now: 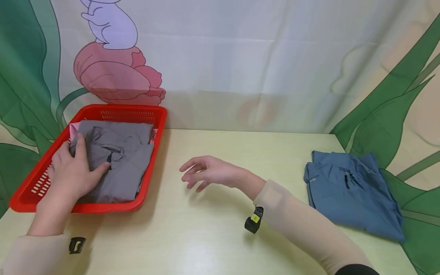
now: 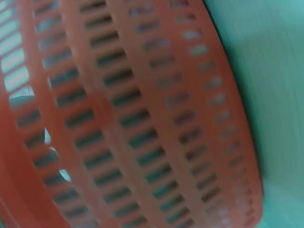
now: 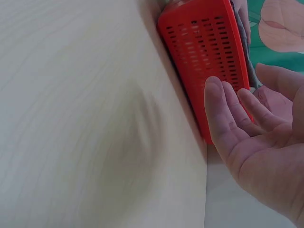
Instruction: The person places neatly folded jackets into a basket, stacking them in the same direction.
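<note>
A folded grey garment (image 1: 120, 168) with a dark zipper pull lies in a red plastic basket (image 1: 156, 152); pink cloth (image 1: 73, 128) peeks out beneath it. My left hand (image 1: 70, 172) rests on the garment's left side, fingers spread, thumb near the zipper pull. The left wrist view holds only the basket's slotted wall (image 2: 137, 114), so that hand is hidden there. Over the middle of the table, right of the basket, hovers my right hand (image 1: 211, 172), its fingers loosely bent around nothing. The right wrist view shows its palm and fingers (image 3: 218, 109) near the basket's side.
A folded blue garment (image 1: 350, 191) with a dark zipper pull lies at the table's right edge. The pale table (image 1: 192, 236) ends at the back against a printed curtain (image 1: 220, 68) with green leaves and a cartoon animal.
</note>
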{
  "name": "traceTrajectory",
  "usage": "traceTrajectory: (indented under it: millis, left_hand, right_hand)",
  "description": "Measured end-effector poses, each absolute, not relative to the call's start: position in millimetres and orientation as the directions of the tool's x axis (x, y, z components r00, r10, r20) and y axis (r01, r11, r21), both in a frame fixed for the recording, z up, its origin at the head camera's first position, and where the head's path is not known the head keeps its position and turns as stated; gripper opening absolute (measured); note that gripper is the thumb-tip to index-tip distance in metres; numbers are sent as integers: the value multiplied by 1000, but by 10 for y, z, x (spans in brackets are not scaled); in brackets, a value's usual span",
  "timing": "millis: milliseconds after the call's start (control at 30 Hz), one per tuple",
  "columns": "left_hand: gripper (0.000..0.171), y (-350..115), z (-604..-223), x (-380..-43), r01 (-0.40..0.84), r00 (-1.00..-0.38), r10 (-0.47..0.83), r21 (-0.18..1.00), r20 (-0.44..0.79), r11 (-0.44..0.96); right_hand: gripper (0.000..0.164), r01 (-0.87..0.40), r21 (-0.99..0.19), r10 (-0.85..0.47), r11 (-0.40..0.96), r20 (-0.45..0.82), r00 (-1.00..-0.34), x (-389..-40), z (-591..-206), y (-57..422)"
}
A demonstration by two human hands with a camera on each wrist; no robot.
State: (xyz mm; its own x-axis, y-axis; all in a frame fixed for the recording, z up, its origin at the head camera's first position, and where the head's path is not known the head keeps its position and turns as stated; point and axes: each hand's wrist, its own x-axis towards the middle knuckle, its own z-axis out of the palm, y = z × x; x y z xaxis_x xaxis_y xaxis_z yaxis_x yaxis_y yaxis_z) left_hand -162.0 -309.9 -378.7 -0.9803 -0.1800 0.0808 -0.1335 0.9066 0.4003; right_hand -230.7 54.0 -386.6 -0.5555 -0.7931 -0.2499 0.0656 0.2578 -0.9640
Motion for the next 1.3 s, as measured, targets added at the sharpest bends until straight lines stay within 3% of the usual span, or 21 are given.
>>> traceTrajectory:
  millis: [133,267,433,567,1000,1300]
  left_hand:
    - [109,-2921,-3767,-1601,-93,-983,-144,377,110,922]
    - [102,-2764,-3716,-1607,-52,-990,-97,359,107,932]
    - [82,-2619,-3670,-1648,32,-998,50,371,-38,928]
    - [75,-2544,-3678,-1672,71,-981,133,375,-141,924]
    - [76,-2352,-3728,-1714,54,-985,87,215,-149,975]
    - [73,-2362,-3776,-1696,67,-986,98,225,-131,972]
  right_hand:
    - [36,63,-960,-781,274,-260,-568,-2312,-3896,654]
    - [37,56,-953,-770,297,-274,-576,-2306,-3903,775]
    - [39,63,-952,-752,300,-277,-599,-2327,-3931,898]
    - [42,63,-949,-745,309,-283,-603,-2331,-3943,960]
    - [40,67,-943,-732,325,-295,-614,-2304,-3953,1026]
    - [41,51,-934,-699,353,-300,-649,-2344,-3962,1210]
